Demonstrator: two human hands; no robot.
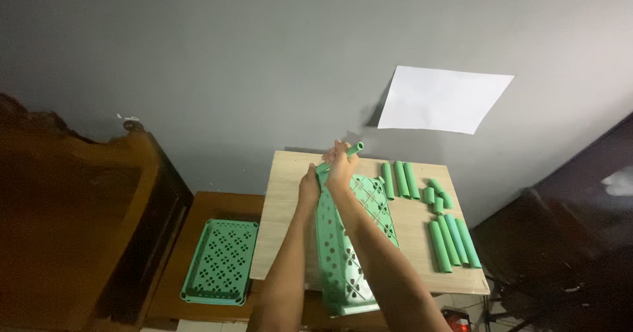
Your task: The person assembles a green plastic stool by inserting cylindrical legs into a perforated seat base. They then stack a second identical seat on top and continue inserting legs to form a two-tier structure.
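A green perforated plastic tray lies lengthwise on the small wooden table, under my forearms. My left hand grips the tray's far left corner. My right hand is closed around a green plastic tube that stands tilted at that far corner. Loose green tubes lie to the right: three long ones at the back, a few short ones in the middle, three long ones nearer me.
A second green perforated tray rests on a low wooden bench left of the table. A dark wooden chair stands at far left. A white sheet of paper hangs on the grey wall. Dark furniture sits at right.
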